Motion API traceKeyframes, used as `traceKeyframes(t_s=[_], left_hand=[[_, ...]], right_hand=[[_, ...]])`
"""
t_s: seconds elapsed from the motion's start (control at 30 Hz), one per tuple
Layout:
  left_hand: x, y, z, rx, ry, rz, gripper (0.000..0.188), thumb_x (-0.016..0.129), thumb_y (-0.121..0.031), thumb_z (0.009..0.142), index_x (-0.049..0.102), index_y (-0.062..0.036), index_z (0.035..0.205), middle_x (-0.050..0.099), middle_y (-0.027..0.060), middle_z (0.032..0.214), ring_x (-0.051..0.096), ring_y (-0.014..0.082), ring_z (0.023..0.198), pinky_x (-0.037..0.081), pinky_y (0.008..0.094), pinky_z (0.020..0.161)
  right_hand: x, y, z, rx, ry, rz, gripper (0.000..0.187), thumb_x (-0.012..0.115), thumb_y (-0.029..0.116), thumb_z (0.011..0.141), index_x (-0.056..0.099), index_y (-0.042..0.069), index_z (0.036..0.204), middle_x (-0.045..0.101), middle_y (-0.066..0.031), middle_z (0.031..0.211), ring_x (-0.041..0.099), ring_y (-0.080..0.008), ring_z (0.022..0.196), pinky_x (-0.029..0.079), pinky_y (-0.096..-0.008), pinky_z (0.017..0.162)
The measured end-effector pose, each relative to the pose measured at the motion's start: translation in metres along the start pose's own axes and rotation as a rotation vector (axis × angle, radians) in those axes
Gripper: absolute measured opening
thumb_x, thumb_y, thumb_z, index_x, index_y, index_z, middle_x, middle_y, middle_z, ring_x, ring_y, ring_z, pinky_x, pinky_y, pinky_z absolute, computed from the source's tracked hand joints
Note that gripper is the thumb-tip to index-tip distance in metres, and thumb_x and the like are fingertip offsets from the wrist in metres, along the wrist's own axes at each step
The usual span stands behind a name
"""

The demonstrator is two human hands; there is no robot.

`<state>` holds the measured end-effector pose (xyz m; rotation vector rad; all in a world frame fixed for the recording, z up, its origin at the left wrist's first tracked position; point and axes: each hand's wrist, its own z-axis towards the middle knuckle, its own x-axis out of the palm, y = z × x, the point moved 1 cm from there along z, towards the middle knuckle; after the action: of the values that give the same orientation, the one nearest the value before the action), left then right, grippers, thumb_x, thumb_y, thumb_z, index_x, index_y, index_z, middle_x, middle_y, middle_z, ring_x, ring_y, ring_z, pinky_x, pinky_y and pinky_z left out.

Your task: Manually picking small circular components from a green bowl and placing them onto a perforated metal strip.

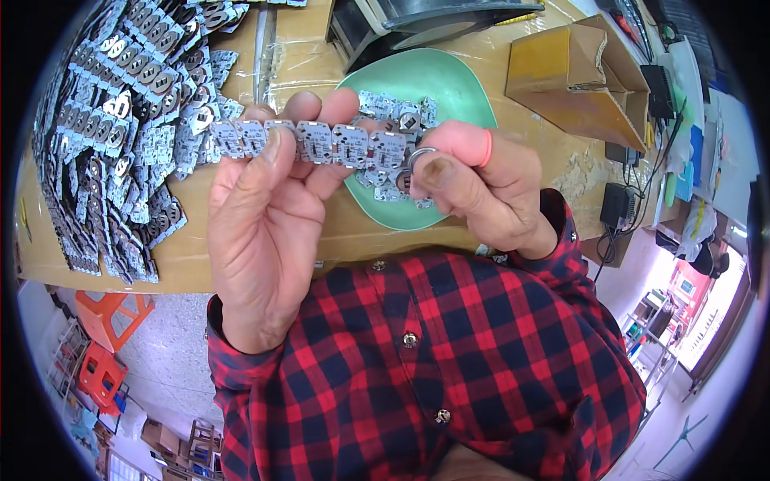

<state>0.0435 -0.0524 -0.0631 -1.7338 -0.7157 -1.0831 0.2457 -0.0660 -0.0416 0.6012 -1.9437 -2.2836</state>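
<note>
A strip of small white circuit boards (314, 143), joined edge to edge, is stretched across in front of me. My left hand (269, 208) grips its left part, thumb on top and fingers behind. At the strip's right end, my right hand (477, 180) pinches a round silver metal piece (420, 154) between thumb and index finger; whether it is fixed to the end board cannot be made out. A red band circles the right index finger. Behind the strip and partly hidden lies a green plastic tray (459, 88) with more circuit boards (389, 106) in it.
A large heap of circuit board strips (120, 120) covers the table's left side. Beyond the tray stands a black box-like frame (409, 24). To the right are an open cardboard box (565, 68) and black power adapters (618, 204) with cables. Orange stools (104, 377) stand below the table.
</note>
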Motion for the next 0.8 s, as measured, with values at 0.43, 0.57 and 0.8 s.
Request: traceKeyframes(t_s=[0.43,0.57,0.8], left_hand=[[0.0049,0.0055,-0.003,0.039,-0.021,0.041,0.024,0.05,-0.006,0.098,0.047,-0.0023,0.121,0.059,0.0141,0.121,0.057,0.0302,0.119,0.051,0.0447,0.099],[0.0036,0.0061,-0.0041,0.019,-0.01,0.061,0.024,0.05,-0.006,0.098,0.047,-0.0019,0.121,0.059,0.016,0.122,0.057,0.0317,0.118,0.051,0.0452,0.099],[0.0045,0.0056,-0.0024,0.06,-0.092,0.085,0.023,0.051,-0.007,0.098,0.048,-0.0015,0.12,0.058,0.0163,0.122,0.058,0.0318,0.116,0.051,0.0445,0.098]], right_hand=[[-0.001,-0.0035,-0.0006,-0.196,-0.024,-0.209,0.024,0.055,0.019,0.098,0.06,-0.002,0.089,0.063,-0.0054,0.068,0.055,-0.0116,0.05,0.043,-0.0246,0.046],[-0.001,-0.0024,-0.0009,-0.154,-0.029,-0.187,0.024,0.054,0.019,0.099,0.06,-0.002,0.089,0.063,-0.0051,0.068,0.055,-0.0107,0.05,0.042,-0.0239,0.046],[-0.0055,0.0005,-0.0013,-0.149,-0.06,-0.165,0.024,0.056,0.02,0.098,0.061,-0.004,0.095,0.065,-0.0064,0.071,0.055,-0.0097,0.051,0.043,-0.0235,0.047]])
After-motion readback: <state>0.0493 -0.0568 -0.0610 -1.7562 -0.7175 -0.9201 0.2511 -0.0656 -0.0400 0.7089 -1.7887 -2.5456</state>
